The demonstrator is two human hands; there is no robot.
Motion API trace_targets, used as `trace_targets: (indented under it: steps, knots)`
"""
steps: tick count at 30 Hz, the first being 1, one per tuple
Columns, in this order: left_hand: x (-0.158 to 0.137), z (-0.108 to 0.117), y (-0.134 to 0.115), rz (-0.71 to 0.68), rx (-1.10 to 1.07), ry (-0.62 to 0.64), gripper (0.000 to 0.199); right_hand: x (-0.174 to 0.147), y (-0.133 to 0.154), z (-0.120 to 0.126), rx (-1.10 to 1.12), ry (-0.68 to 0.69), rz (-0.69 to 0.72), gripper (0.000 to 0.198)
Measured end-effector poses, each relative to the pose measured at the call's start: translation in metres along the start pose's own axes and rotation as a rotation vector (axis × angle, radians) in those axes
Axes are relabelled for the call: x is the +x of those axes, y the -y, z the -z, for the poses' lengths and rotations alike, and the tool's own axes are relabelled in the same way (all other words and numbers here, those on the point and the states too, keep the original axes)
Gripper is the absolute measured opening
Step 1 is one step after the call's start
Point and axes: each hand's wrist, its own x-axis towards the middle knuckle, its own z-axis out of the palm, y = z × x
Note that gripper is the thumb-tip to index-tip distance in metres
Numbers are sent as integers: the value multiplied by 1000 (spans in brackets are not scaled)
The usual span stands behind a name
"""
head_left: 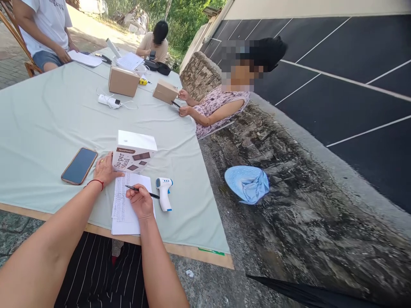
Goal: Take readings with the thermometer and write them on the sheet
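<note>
My left hand [105, 170] rests at the left lower edge of a white and brown "Super Meal" box [136, 152], fingers along its side and thumb across the bottom front. The box stands upright on the tablecloth, touching the top of the papers. In my right hand [141, 201] is a black pen [150, 193], gripped between thumb and fingers, its tip pointing left over the sheets. Those papers [128, 222] carry printed rows and a hand-drawn circle. To their right lies a white and blue infrared thermometer [165, 194]. A smartphone [79, 166] lies left of my left hand.
A pale green cloth [41, 128] covers the table. Farther back are a cardboard box [123, 81], a smaller carton [165, 92] before a person with a pen, and a white device with a cable [109, 101]. Two other people sit beyond. A blue hat [247, 184] lies off the table's right side.
</note>
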Motion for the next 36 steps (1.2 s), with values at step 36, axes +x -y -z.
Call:
trace_targets:
  steps: [36]
  knots:
    - [-3,12,-8,10,-11,9,93,-114,14,50,-45,-227,-83,25]
